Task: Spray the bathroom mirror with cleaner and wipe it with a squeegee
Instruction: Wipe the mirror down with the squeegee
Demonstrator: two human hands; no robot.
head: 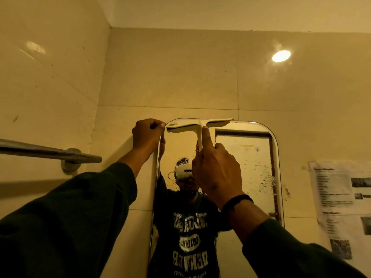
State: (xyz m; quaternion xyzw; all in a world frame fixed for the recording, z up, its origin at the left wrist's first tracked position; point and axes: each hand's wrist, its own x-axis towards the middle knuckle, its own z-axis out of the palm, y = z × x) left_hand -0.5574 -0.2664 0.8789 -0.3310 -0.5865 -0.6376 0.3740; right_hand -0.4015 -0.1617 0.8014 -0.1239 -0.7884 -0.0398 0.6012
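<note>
A tall mirror (251,177) with rounded corners hangs on the tiled wall, wet with droplets on its right side. A white T-shaped squeegee (186,126) lies with its blade against the mirror's top edge. My right hand (215,169) grips the squeegee's handle, the index finger stretched up along it. My left hand (147,135) is curled round the mirror's top left corner, gripping its edge. No spray bottle is in view.
A metal towel bar (50,152) juts from the left wall at hand height. A printed paper sheet (341,207) is taped to the wall right of the mirror. A ceiling light reflects in the tiles (281,56).
</note>
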